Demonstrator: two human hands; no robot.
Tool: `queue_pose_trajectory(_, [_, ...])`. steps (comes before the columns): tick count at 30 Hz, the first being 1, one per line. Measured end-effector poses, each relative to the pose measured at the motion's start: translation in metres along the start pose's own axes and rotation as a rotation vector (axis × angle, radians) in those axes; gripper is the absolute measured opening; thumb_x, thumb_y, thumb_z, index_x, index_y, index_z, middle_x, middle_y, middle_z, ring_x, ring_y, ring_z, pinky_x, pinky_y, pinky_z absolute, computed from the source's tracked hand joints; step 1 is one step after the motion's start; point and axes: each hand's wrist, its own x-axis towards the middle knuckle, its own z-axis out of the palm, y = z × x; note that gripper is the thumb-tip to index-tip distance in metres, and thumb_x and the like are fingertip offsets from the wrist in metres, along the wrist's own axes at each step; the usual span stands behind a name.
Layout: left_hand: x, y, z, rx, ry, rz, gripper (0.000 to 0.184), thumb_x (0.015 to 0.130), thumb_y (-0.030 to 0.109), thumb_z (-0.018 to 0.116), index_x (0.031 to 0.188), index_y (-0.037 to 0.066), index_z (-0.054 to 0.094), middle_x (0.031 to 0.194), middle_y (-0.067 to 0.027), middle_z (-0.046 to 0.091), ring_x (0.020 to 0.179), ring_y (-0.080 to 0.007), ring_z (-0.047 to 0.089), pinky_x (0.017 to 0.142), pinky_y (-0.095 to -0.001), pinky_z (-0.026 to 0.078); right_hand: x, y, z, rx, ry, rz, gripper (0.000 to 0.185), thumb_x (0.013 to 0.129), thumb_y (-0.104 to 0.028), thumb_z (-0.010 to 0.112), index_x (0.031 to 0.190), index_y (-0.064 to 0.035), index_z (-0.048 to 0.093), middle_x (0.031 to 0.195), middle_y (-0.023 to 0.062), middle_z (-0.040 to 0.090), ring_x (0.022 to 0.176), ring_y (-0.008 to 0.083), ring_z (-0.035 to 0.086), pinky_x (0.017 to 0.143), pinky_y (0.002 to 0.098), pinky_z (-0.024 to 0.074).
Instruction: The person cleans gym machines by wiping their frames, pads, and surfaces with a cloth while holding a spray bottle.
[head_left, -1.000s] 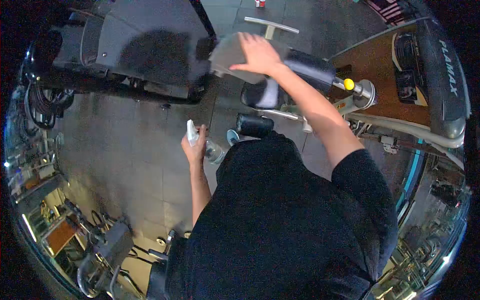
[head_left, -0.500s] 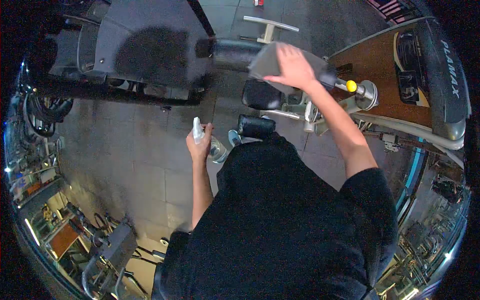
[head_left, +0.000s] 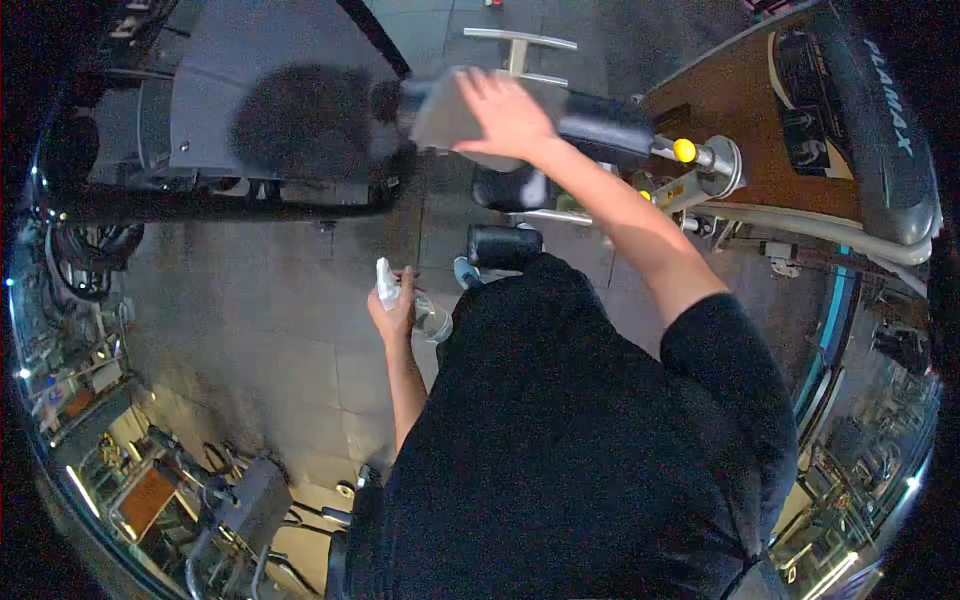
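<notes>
My left hand (head_left: 393,309) is wrapped round the neck of a clear spray bottle (head_left: 431,319) with a white trigger head, held tilted over the floor. My right hand (head_left: 503,118) lies flat with its fingers spread on a grey cloth (head_left: 445,118). The cloth rests over a long black padded roller (head_left: 607,128) of an exercise machine and hides part of it. Below the cloth are a black pad (head_left: 510,188) and a smaller black roller (head_left: 505,247).
A large dark grey machine panel (head_left: 215,100) stands at the upper left. A yellow knob (head_left: 684,150) and metal joint sit right of the roller, beside a brown panel (head_left: 720,110). A silver T-shaped bar (head_left: 520,39) lies beyond. More gym equipment (head_left: 245,500) is at the lower left.
My right hand and the cloth first moved right along the roller, then back left. My left hand still holds the bottle, now slightly lower in view. The view has shifted a little.
</notes>
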Motion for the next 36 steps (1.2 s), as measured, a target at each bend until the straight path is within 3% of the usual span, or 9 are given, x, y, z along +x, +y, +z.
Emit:
queue_pose_trajectory(6, [0.013,0.028,0.019,-0.003,-0.055,0.012,0.024,0.095,0.022,0.076,0.093,-0.001,0.070,0.084,-0.0094,0.077,0.067,-0.0144,0.071,0.064,-0.0303,0.054,-0.157,0.108,-0.052,-0.075,0.024,0.180,0.113,0.075,-0.068,0.077,0.151,0.0061,0.037,0.150,0.0268,0.046,0.140,0.0438,0.043,0.119,0.0526,0.0347])
queue_pose_trajectory(9, [0.024,0.021,0.025,-0.006,-0.092,0.067,0.024,0.095,0.022,0.076,0.094,-0.001,0.070,0.085,-0.0096,0.077,0.068,-0.0145,0.071,0.064,-0.0300,0.054,-0.163,0.114,-0.049,-0.112,0.024,0.151,0.114,0.074,-0.066,0.078,0.150,0.0079,0.037,0.150,0.0263,0.046,0.141,0.0443,0.043,0.120,0.0537,0.0340])
queue_pose_trajectory(11, [0.029,0.020,0.025,-0.044,-0.072,0.057,0.025,0.095,0.022,0.076,0.093,-0.002,0.070,0.085,-0.0097,0.077,0.069,-0.0145,0.071,0.065,-0.0303,0.054,-0.137,0.102,-0.043,-0.119,-0.050,0.162,0.117,0.074,-0.065,0.080,0.151,0.0101,0.034,0.153,0.0284,0.041,0.142,0.0433,0.040,0.121,0.0530,0.0328])
queue_pose_trajectory(15, [0.023,0.012,0.017,-0.107,-0.049,0.029,0.026,0.094,0.023,0.076,0.092,-0.002,0.070,0.085,-0.0096,0.077,0.071,-0.0141,0.071,0.066,-0.0304,0.054,-0.071,0.057,-0.019,-0.126,-0.126,0.111,0.117,0.075,-0.065,0.079,0.150,0.0122,0.034,0.151,0.0281,0.044,0.140,0.0425,0.044,0.118,0.0545,0.0353])
queue_pose_trajectory(21, [0.002,0.008,0.003,-0.019,-0.003,0.069,0.023,0.096,0.020,0.074,0.092,-0.003,0.070,0.087,-0.0095,0.077,0.071,-0.0138,0.070,0.066,-0.0302,0.054,0.049,-0.033,0.028,-0.207,-0.030,-0.119,0.114,0.072,-0.063,0.082,0.144,0.0135,0.038,0.141,0.0300,0.050,0.131,0.0462,0.050,0.111,0.0584,0.0407])
queue_pose_trajectory(26, [-0.013,0.014,0.001,-0.126,0.031,0.024,0.024,0.096,0.021,0.074,0.091,-0.003,0.070,0.087,-0.0096,0.077,0.070,-0.0137,0.070,0.065,-0.0301,0.053,0.090,-0.061,0.039,-0.196,-0.066,-0.123,0.113,0.070,-0.061,0.085,0.147,0.0097,0.039,0.141,0.0295,0.050,0.128,0.0460,0.051,0.109,0.0560,0.0425])
queue_pose_trajectory(29, [-0.012,0.023,0.003,0.022,-0.001,-0.008,0.024,0.096,0.022,0.075,0.092,-0.001,0.071,0.087,-0.0094,0.077,0.070,-0.0138,0.069,0.065,-0.0300,0.052,0.062,-0.039,0.029,0.017,0.078,-0.115,0.114,0.070,-0.060,0.085,0.150,0.0066,0.038,0.144,0.0275,0.049,0.129,0.0452,0.052,0.110,0.0534,0.0432])
queue_pose_trajectory(34, [0.004,0.004,0.022,-0.048,-0.050,0.005,0.024,0.094,0.024,0.077,0.094,0.000,0.073,0.083,-0.0080,0.076,0.070,-0.0135,0.069,0.065,-0.0300,0.052,-0.057,0.039,-0.028,0.031,-0.096,0.090,0.112,0.076,-0.065,0.079,0.155,-0.0001,0.034,0.153,0.0282,0.044,0.139,0.0455,0.046,0.118,0.0509,0.0367])
queue_pose_trajectory(36, [0.005,0.008,0.028,-0.028,-0.054,0.001,0.025,0.094,0.025,0.077,0.095,0.000,0.073,0.081,-0.0074,0.076,0.071,-0.0132,0.068,0.066,-0.0300,0.052,-0.116,0.078,-0.037,-0.044,-0.020,0.137,0.110,0.074,-0.062,0.081,0.154,-0.0009,0.038,0.153,0.0255,0.045,0.142,0.0445,0.042,0.120,0.0516,0.0335])
